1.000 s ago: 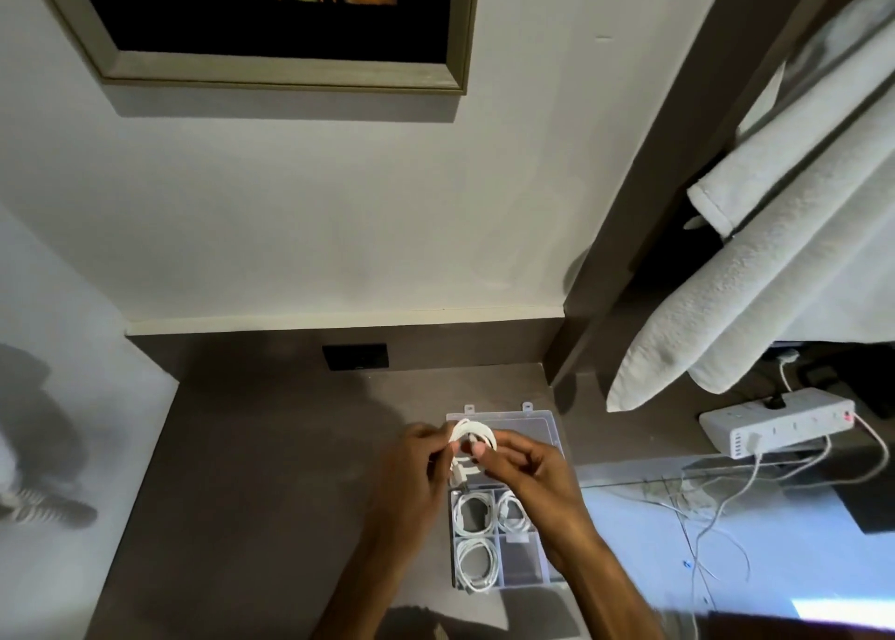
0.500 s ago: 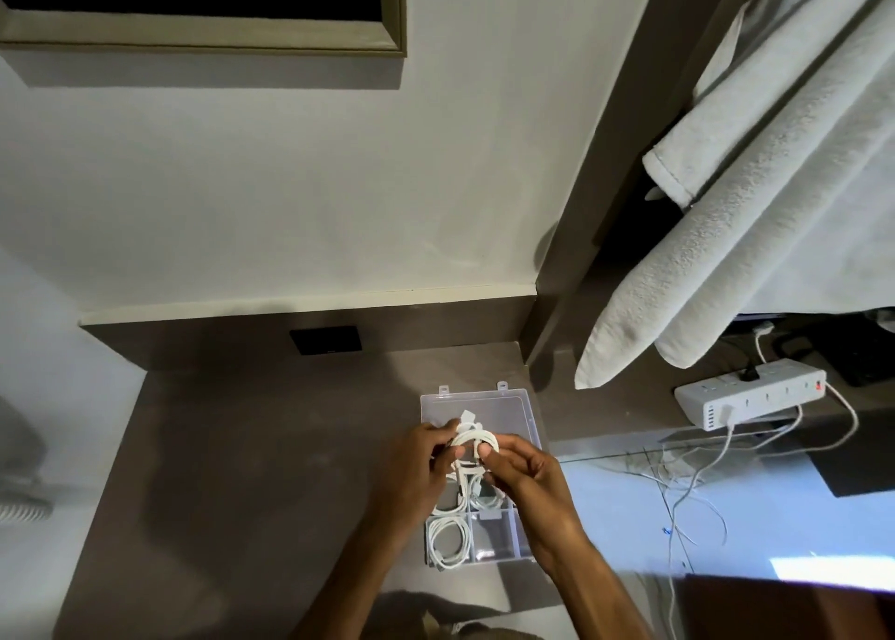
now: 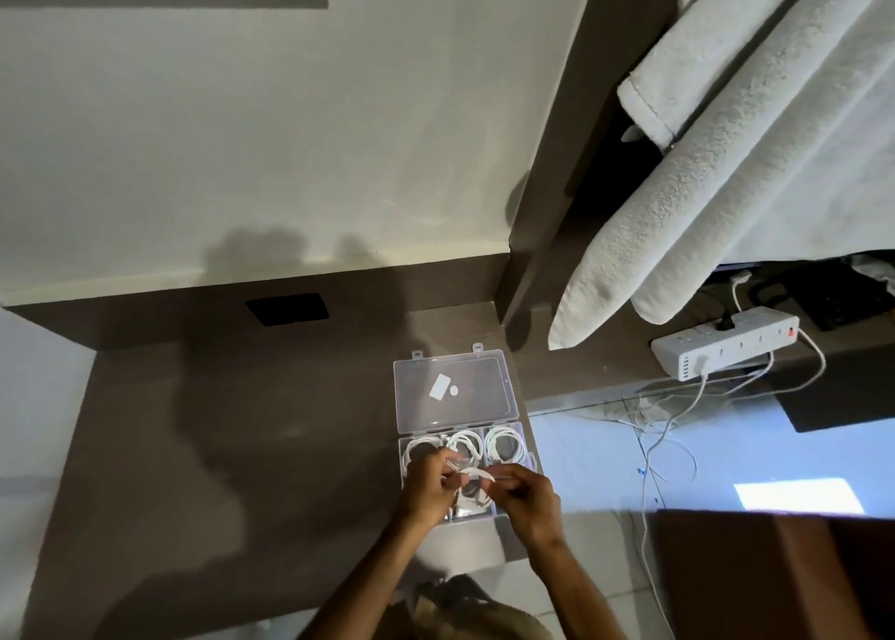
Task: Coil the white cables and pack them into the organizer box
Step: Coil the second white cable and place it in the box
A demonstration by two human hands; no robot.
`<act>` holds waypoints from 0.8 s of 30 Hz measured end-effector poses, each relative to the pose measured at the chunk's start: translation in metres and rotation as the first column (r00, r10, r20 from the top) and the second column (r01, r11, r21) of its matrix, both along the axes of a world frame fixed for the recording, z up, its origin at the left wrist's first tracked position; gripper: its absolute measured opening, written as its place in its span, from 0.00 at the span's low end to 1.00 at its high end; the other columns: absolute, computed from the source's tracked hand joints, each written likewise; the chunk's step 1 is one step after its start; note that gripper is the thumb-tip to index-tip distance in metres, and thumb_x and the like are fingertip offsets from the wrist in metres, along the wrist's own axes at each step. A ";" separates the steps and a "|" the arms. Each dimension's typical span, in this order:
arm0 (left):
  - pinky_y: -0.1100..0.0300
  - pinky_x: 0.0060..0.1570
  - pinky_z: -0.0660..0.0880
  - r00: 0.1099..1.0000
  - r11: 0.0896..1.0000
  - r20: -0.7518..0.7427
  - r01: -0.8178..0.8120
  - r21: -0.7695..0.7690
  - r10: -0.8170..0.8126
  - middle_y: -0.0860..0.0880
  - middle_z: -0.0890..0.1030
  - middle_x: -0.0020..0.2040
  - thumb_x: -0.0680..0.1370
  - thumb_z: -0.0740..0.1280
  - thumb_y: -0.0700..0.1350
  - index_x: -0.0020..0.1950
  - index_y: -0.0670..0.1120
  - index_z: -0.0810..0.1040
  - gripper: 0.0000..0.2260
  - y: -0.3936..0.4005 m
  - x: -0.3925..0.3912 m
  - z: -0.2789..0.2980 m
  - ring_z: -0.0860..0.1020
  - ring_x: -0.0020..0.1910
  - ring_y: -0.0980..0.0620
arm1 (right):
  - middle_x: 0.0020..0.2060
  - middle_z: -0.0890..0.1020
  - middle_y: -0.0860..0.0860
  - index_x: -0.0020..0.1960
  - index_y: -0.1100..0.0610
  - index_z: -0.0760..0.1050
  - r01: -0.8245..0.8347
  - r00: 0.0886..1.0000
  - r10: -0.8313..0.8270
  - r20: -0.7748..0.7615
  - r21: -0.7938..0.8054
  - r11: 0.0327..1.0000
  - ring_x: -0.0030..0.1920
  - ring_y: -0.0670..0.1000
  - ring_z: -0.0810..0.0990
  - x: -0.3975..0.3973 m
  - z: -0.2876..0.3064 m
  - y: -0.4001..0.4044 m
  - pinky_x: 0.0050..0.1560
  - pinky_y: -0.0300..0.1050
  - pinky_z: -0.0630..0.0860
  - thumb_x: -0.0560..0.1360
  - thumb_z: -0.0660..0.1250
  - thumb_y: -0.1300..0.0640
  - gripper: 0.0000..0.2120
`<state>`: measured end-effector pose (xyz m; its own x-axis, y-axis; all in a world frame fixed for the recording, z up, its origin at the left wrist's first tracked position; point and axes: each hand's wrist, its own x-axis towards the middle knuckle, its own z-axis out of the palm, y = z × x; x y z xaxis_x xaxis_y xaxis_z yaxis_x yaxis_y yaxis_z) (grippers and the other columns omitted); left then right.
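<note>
Both hands, left hand (image 3: 428,487) and right hand (image 3: 525,499), pinch a coiled white cable (image 3: 472,476) over the organizer box (image 3: 525,450), apparently its six o'clock row; next, press it into a free compartment

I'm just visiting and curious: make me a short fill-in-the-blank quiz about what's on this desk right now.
1. The organizer box has its clear lid ____.
2. The far row of the box holds ____ coiled white cables.
3. The left hand and right hand hold a white cable over the ____.
4. The white power strip lies to the ____ of the box.

Missing words: open; three; box; right
</note>
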<state>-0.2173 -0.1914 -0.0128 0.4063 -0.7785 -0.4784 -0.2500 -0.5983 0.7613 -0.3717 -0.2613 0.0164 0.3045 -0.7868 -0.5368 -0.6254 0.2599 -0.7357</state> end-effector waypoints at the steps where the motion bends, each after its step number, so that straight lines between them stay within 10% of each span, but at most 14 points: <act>1: 0.69 0.45 0.77 0.999 0.999 -0.013 -0.043 0.010 0.043 0.46 0.84 0.49 0.76 0.73 0.38 0.54 0.43 0.81 0.08 0.002 -0.003 -0.004 0.83 0.50 0.50 | 0.34 0.88 0.40 0.45 0.45 0.85 0.028 0.999 -0.029 -0.023 -0.017 0.999 0.36 0.37 0.86 0.000 -0.006 0.002 0.46 0.37 0.82 0.73 0.80 0.59 0.10; 9: 0.61 0.57 0.79 0.977 0.996 0.209 -0.050 0.073 0.034 0.51 0.86 0.56 0.75 0.73 0.40 0.59 0.50 0.83 0.13 0.014 -0.020 -0.013 0.84 0.56 0.51 | 0.40 0.88 0.47 0.47 0.55 0.88 -0.010 0.974 -0.024 -0.224 -0.150 0.989 0.34 0.35 0.78 0.006 -0.032 0.018 0.33 0.22 0.71 0.75 0.79 0.55 0.04; 17: 0.58 0.61 0.75 0.903 0.990 0.408 0.111 0.090 -0.138 0.52 0.76 0.70 0.79 0.69 0.43 0.69 0.53 0.73 0.19 0.022 -0.029 -0.011 0.79 0.63 0.51 | 0.49 0.86 0.48 0.53 0.50 0.79 -0.334 0.861 0.123 -0.493 -0.366 0.869 0.46 0.54 0.87 0.012 -0.035 0.032 0.39 0.48 0.83 0.77 0.74 0.51 0.07; 24: 0.56 0.41 0.81 0.736 0.931 0.571 0.307 0.197 -0.364 0.51 0.82 0.53 0.63 0.82 0.43 0.55 0.52 0.81 0.23 0.033 -0.034 -0.018 0.83 0.48 0.50 | 0.49 0.87 0.50 0.48 0.51 0.86 -0.513 0.747 0.269 -0.608 -0.270 0.815 0.46 0.53 0.87 0.004 -0.040 0.031 0.35 0.47 0.85 0.69 0.81 0.58 0.09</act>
<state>-0.2512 -0.1584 -0.0310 0.3485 -0.8871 -0.3026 -0.8273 -0.4429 0.3456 -0.3674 -0.2304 -0.0237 0.4042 -0.8351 -0.3731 -0.9115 -0.3342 -0.2396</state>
